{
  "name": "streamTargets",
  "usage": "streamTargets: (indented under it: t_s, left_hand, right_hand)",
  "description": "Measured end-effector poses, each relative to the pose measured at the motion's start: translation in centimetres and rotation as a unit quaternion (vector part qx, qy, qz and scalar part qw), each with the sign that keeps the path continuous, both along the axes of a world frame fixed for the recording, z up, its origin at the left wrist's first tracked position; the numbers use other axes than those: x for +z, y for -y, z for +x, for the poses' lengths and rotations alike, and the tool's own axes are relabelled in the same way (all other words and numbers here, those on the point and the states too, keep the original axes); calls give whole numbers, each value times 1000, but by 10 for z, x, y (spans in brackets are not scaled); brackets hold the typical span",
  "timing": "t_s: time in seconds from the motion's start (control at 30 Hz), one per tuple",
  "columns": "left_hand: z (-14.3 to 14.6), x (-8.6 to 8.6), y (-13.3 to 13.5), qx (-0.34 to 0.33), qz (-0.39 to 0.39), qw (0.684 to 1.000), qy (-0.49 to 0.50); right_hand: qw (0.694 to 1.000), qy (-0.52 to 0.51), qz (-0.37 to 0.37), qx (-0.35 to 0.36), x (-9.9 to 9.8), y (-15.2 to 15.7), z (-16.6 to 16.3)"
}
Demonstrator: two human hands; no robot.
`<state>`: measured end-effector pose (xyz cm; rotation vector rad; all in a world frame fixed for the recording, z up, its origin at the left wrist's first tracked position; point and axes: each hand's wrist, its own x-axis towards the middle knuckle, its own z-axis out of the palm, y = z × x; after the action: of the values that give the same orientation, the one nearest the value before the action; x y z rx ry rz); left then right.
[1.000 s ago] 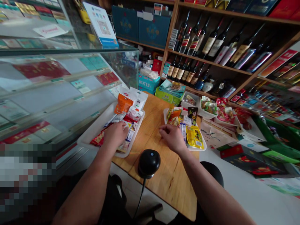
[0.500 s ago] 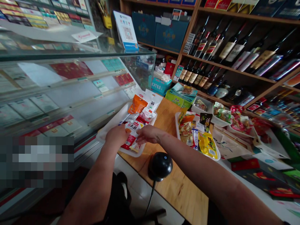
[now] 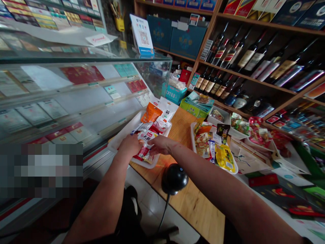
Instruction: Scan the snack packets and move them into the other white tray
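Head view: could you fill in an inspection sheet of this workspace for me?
Surface: wooden table, grain showing.
Things: left tray holding snack packets; right tray, also filled with packets.
Clutter: black domed device near the table edge.
Grip: left hand and right hand at the left tray's packets; hold unclear.
Cables: black cable hanging from the device.
Surroundings: glass display case, shelved bottles.

This is a small shop. A glass display case holds rows of flat packs with little tags along its shelf edges, and a sign with a QR code stands on top. Wooden shelves carry many labelled bottles and large blue boxes. White trays of packaged snacks sit on a wooden surface. The blurred far right seems to show more stock.
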<state>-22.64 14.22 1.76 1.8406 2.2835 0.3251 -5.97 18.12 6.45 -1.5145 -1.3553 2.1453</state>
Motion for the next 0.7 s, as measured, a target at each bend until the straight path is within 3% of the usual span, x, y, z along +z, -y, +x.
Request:
streamTargets:
  t_s: [0.13,0.23,0.3,0.4,0.53,0.6,0.7]
  left_hand:
    - [-6,-1,-4,-24,23,996,80]
    - [-15,2,-2,-30,39,977,206]
    - [-21,6,2,-9,29,943,332]
    - [-23,13,8,7,25,862,507]
    - [-11,20,11,-14,52,769,636]
    - [-4,22,10,-31,60,757,650]
    - [6,21,9,-32,74,776,625]
  right_hand:
    - [1000,-18,-7,4,-3,2,2]
    - [1000,-29,1,-9,-9,2,4]
    - [999,-43,16,-17,-12,3,5]
    - [996,-71,51,-25,-12,6,7]
    - [984,-90,138,-66,-7,7,14]
    - [976,-98,170,-91,-5,4,22]
    - [971,-105,185,-108,-2,0,38]
